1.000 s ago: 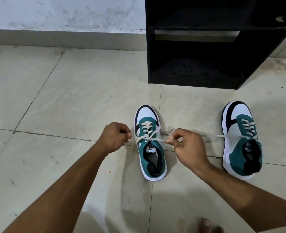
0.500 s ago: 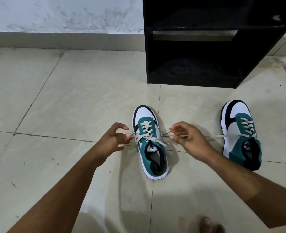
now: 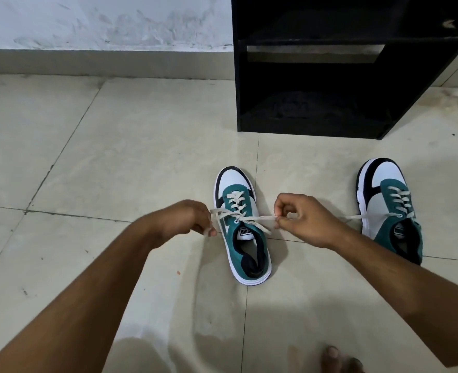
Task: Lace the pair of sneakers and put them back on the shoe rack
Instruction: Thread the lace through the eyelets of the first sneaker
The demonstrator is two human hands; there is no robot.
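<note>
Cotton lace (image 3: 257,218): soft, limp, slips through eyelets. Your left hand (image 3: 187,220) and right hand (image 3: 304,220) each pinch an end across the near sneaker (image 3: 242,232) on the floor tiles (image 3: 114,157); grip close to the tips.

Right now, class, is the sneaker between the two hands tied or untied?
Untied: the teal-and-white sneaker has both cream lace ends pulled sideways, with no knot visible.

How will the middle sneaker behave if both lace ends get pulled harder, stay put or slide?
The middle sneaker would probably slide or twist: it sits loose on smooth, glossy floor tile with nothing bracing it. The lace looks thin and floppy, taut only between the left hand and right hand. The flat sole makes tipping unlikely.
</note>
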